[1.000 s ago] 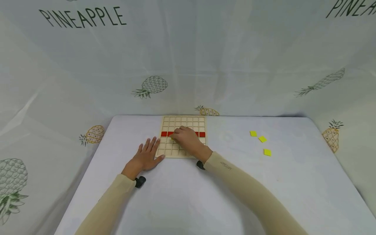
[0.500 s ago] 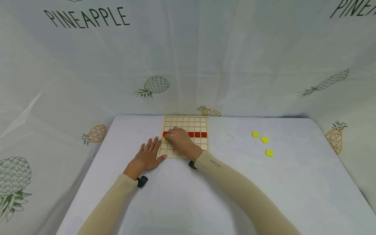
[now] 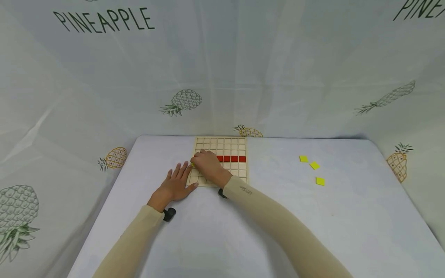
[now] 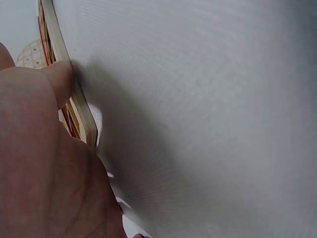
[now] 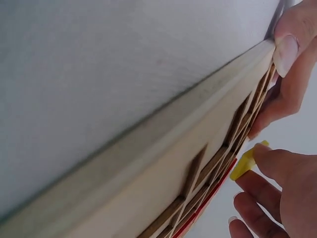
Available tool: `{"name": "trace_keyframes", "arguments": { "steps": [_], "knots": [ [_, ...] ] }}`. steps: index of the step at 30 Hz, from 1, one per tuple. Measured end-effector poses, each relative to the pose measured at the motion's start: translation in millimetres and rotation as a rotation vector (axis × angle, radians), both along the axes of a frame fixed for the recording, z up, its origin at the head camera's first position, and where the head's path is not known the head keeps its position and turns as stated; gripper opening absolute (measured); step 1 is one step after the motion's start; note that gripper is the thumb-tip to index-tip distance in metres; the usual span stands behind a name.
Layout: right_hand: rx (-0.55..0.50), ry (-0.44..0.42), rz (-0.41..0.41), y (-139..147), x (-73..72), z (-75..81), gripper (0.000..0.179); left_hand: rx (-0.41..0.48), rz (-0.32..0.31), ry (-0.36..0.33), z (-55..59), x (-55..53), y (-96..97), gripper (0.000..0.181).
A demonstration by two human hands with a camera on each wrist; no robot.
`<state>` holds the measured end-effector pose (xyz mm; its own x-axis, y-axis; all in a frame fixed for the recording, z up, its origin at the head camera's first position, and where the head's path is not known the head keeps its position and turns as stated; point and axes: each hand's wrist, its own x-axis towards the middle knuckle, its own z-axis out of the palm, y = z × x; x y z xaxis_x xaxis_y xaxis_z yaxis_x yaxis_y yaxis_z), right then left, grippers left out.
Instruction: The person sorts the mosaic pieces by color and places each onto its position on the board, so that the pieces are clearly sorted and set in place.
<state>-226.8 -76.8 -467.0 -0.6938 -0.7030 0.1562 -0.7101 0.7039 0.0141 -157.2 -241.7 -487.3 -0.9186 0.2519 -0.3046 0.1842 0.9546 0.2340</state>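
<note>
A wooden grid board (image 3: 222, 142) lies at the far edge of the table, with a row of red square tiles (image 3: 234, 158) across its middle. My right hand (image 3: 208, 166) is over the board's left part and covers some of that row. Between its thumb and fingers it pinches a yellow tile (image 5: 243, 162), just above the grid in the right wrist view. My left hand (image 3: 176, 184) lies flat with spread fingers at the board's left edge. Its thumb touches the board's near left corner, as the left wrist view shows (image 4: 62, 79).
Three loose yellow tiles (image 3: 314, 165) lie on the white table (image 3: 271, 170) to the right of the board. A pineapple-printed cloth (image 3: 222, 69) hangs behind the table and at its sides.
My right hand has moved left along the board with the yellow tile, uncovering red tiles on the right. The left hand stays in place; the whole head view has shifted slightly.
</note>
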Motion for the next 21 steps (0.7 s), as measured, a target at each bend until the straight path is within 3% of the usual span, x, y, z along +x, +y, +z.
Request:
{"name": "trace_keyframes", "arguments": {
  "steps": [3,7,10,13,21],
  "knots": [
    [0.061,0.008,-0.002,-2.6,-0.1,-0.2,0.023,-0.03,-0.004,-0.003,-4.7,-2.4,-0.1,0.087],
    [0.108,0.013,-0.011,-4.9,0.6,0.3,0.023,-0.017,0.0,-0.012,-0.3,-2.0,1.8,0.086],
    [0.12,0.012,-0.023,-5.6,1.4,1.0,0.024,0.003,0.002,-0.013,4.5,0.1,3.1,0.085],
    [0.124,0.009,-0.032,-5.9,1.8,1.4,0.025,0.003,-0.005,-0.001,-1.3,-0.9,0.2,0.088],
    [0.161,0.027,-0.026,-4.7,6.1,1.9,0.024,-0.015,0.003,-0.011,-1.7,-0.1,-1.1,0.087]
  ]
}}
